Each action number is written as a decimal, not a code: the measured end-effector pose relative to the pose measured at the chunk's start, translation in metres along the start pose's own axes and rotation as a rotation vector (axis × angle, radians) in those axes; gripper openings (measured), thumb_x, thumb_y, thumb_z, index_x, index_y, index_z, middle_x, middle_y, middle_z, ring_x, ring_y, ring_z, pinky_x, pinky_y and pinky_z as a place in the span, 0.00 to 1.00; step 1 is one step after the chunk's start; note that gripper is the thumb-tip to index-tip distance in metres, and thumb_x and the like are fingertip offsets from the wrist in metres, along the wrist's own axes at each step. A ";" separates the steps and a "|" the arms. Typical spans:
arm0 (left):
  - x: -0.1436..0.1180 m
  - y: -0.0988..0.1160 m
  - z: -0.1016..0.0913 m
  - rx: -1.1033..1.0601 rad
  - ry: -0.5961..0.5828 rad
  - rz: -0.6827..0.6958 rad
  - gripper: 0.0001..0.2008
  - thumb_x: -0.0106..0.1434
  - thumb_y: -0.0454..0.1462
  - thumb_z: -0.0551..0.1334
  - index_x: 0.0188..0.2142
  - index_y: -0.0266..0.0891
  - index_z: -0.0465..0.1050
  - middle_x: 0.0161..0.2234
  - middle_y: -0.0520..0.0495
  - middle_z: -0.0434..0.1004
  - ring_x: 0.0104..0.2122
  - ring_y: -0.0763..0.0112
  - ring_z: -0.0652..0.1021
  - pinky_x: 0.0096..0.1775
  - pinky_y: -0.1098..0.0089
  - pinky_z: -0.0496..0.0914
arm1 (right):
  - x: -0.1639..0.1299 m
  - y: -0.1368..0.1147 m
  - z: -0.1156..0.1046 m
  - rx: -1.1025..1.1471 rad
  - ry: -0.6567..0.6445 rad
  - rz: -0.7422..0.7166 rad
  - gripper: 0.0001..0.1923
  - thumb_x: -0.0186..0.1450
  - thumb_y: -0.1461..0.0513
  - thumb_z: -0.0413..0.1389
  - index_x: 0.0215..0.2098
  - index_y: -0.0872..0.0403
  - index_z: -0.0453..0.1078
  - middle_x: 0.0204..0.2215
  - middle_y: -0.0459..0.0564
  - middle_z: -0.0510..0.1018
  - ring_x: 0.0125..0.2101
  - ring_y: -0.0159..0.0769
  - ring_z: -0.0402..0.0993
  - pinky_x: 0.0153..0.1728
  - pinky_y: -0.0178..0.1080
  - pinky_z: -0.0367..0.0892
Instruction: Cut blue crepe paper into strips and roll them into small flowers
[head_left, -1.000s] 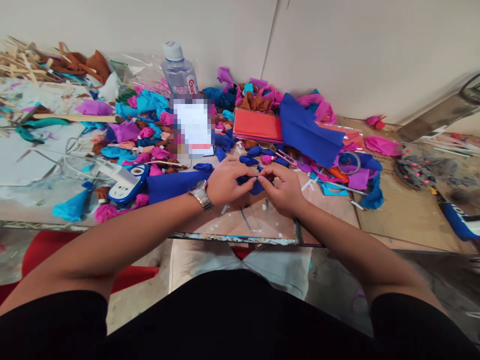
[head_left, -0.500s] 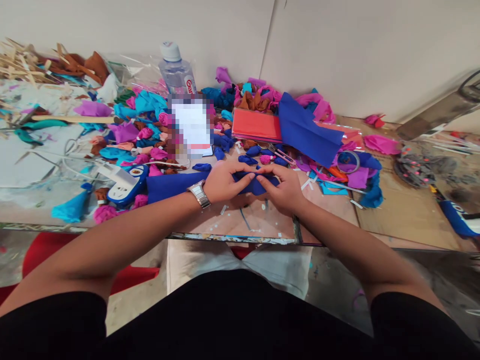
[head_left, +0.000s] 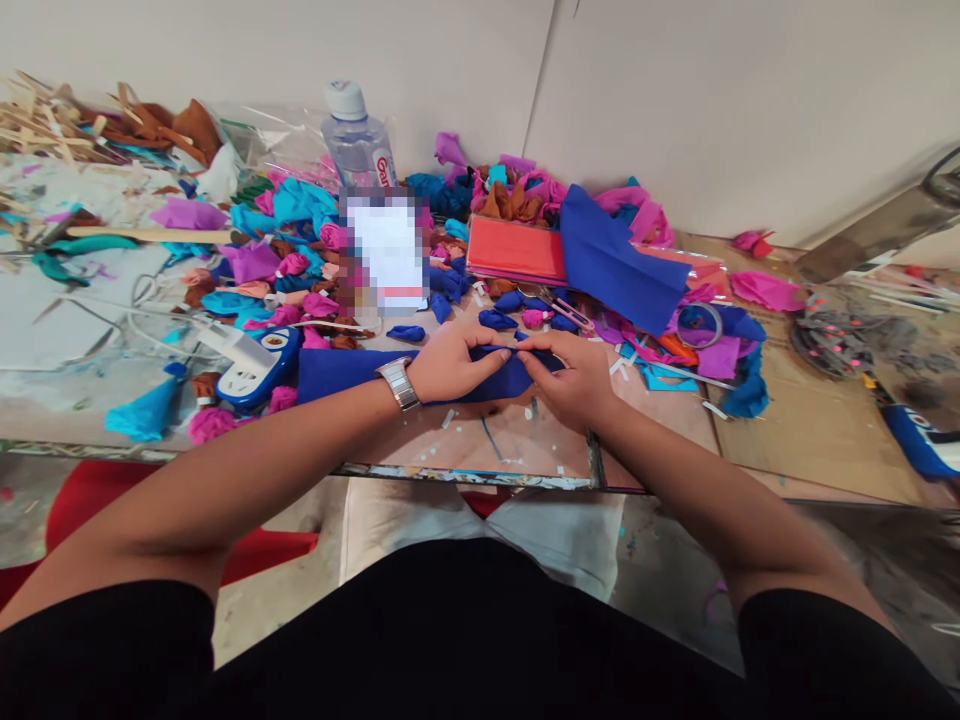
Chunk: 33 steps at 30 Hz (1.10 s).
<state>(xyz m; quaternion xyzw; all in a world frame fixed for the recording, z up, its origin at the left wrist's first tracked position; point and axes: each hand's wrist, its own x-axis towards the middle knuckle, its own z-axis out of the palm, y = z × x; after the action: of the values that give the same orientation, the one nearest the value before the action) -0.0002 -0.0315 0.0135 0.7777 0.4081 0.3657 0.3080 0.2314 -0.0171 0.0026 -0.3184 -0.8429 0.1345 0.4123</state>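
Observation:
A long dark blue strip [head_left: 337, 374] of thin paper or cloth lies along the front of the table, passing under my left wrist. My left hand [head_left: 454, 365], with a metal watch above it, pinches the strip's upper edge between thumb and forefinger. Close beside it, my right hand [head_left: 574, 372] pinches the same edge near its right end, fingertips almost touching the left ones. Part of the strip hangs below my fingers, and the rest is covered by my hands. Small rolled blue pieces [head_left: 406, 333] lie just beyond my hands.
A phone [head_left: 386, 250] leans before a water bottle [head_left: 356, 140]. Pink scissors [head_left: 566, 308], a red packet [head_left: 516, 250], a large blue sheet [head_left: 622, 258] and a tape roll [head_left: 699, 325] lie farther back. Left are a power strip [head_left: 259, 368] and bundled colourful pieces; right, cardboard [head_left: 802, 420].
My fingers have shifted slightly on the blue strip. Its part between my hands now hangs flatter and lower, where before it was bunched up. Both hands stay in nearly the same place.

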 end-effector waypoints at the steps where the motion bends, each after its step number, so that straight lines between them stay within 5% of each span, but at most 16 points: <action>1: 0.000 0.000 0.000 -0.008 -0.004 -0.004 0.13 0.69 0.42 0.62 0.40 0.38 0.85 0.35 0.48 0.87 0.35 0.67 0.81 0.39 0.69 0.72 | 0.000 0.000 0.000 -0.005 0.001 -0.007 0.07 0.72 0.59 0.62 0.46 0.47 0.81 0.41 0.47 0.88 0.42 0.41 0.86 0.46 0.44 0.78; 14: 0.005 -0.002 -0.001 -0.180 -0.009 -0.069 0.14 0.61 0.37 0.63 0.42 0.36 0.85 0.39 0.46 0.87 0.38 0.65 0.82 0.45 0.66 0.74 | 0.003 -0.001 -0.001 0.071 0.013 -0.073 0.08 0.71 0.63 0.61 0.45 0.47 0.81 0.40 0.47 0.87 0.41 0.39 0.85 0.46 0.43 0.79; 24: 0.004 0.002 0.002 -0.251 -0.009 -0.183 0.19 0.65 0.50 0.67 0.34 0.33 0.82 0.25 0.49 0.78 0.22 0.77 0.68 0.25 0.73 0.59 | 0.002 -0.001 -0.003 -0.013 0.007 -0.120 0.08 0.71 0.62 0.61 0.47 0.47 0.80 0.41 0.48 0.87 0.41 0.40 0.84 0.46 0.44 0.78; 33: 0.002 -0.001 0.004 -0.204 0.005 -0.102 0.19 0.67 0.50 0.67 0.38 0.35 0.83 0.32 0.46 0.84 0.29 0.72 0.77 0.33 0.72 0.70 | 0.003 -0.001 -0.005 -0.124 -0.051 -0.102 0.07 0.72 0.59 0.59 0.46 0.47 0.79 0.42 0.50 0.87 0.43 0.43 0.83 0.47 0.46 0.76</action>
<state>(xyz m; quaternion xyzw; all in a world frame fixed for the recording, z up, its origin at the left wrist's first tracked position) 0.0035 -0.0295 0.0108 0.7195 0.4087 0.3910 0.4029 0.2334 -0.0165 0.0078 -0.2965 -0.8751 0.0688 0.3763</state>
